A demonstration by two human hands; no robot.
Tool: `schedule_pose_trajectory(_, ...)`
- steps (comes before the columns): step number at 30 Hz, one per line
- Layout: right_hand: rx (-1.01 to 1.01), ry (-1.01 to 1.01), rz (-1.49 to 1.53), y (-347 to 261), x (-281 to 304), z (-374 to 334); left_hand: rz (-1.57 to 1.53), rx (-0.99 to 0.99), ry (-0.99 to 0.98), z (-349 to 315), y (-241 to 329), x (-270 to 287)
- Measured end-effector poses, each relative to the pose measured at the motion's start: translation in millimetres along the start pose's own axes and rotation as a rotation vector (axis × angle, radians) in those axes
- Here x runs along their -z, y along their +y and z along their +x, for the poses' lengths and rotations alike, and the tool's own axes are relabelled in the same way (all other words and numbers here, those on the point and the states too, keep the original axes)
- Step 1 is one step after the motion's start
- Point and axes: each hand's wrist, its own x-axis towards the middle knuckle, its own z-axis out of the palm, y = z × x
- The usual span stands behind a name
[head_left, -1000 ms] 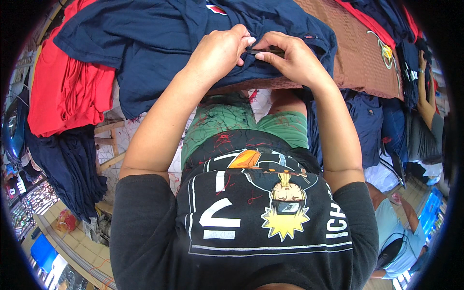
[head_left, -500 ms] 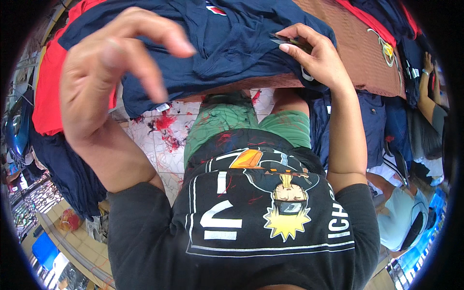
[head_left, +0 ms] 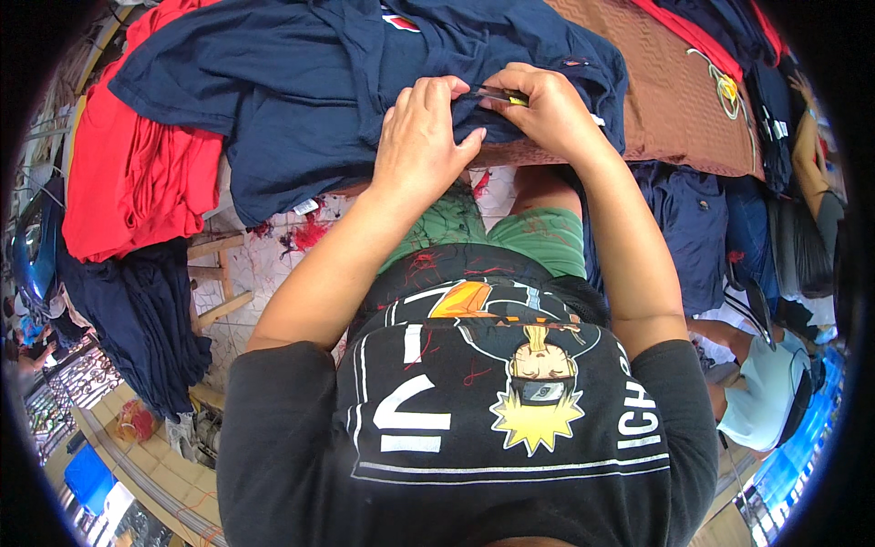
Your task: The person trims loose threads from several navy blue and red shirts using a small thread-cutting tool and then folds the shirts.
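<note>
A navy shirt [head_left: 310,100] lies spread and rumpled in front of me, its near edge hanging toward my lap. My left hand [head_left: 419,137] rests on it, fingers bent over the cloth and thumb stretched apart. Just right of it, my right hand [head_left: 538,105] is closed around small thread snips [head_left: 497,95], dark with a bit of yellow-green. Their blades point left, close to my left fingertips. Whether a thread lies between the blades is too small to tell. A white label [head_left: 306,207] hangs at the shirt's lower left edge.
Red garments [head_left: 137,182] and dark navy clothing [head_left: 137,319] hang at the left. Brown cloth [head_left: 684,109] covers the surface at the right, with a yellow corded item [head_left: 729,88] on it. Thread scraps [head_left: 305,232] litter the tiled floor. Another person [head_left: 766,392] sits at the right.
My left hand has come down from the raised position at the left onto the shirt, beside the right hand. My right hand has moved slightly left and down, still holding the snips.
</note>
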Motion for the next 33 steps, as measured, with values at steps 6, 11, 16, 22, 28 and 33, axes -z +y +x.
schedule_pose_trajectory(6, -0.073, 0.062, 0.138, -7.1, 8.1, 8.4, -0.364, 0.293, -0.141, 14.2, -7.4, 6.9)
schedule_pose_trajectory(11, -0.102, 0.076, 0.243, -0.9, 7.7, 11.5, -0.979, 0.433, -0.445, 15.4, -18.2, 22.9)
schedule_pose_trajectory(16, -0.186, 0.071, 0.204, -3.7, 7.7, 10.2, -1.085, 0.387, -0.369, 18.6, -10.4, 29.8)
schedule_pose_trajectory(22, -0.159, 0.076, 0.183, 2.0, 3.1, 7.0, -1.009, 0.441, -0.289, 15.5, -9.2, 20.1)
schedule_pose_trajectory(28, -0.090, 0.015, 0.409, -13.0, 8.9, 0.0, -0.928, 0.506, -0.164, 15.0, -7.3, 18.7)
schedule_pose_trajectory(33, -0.078, -0.038, 0.575, -14.7, 10.7, -3.9, -1.232, 0.708, -0.046, 17.7, -1.9, 20.4)
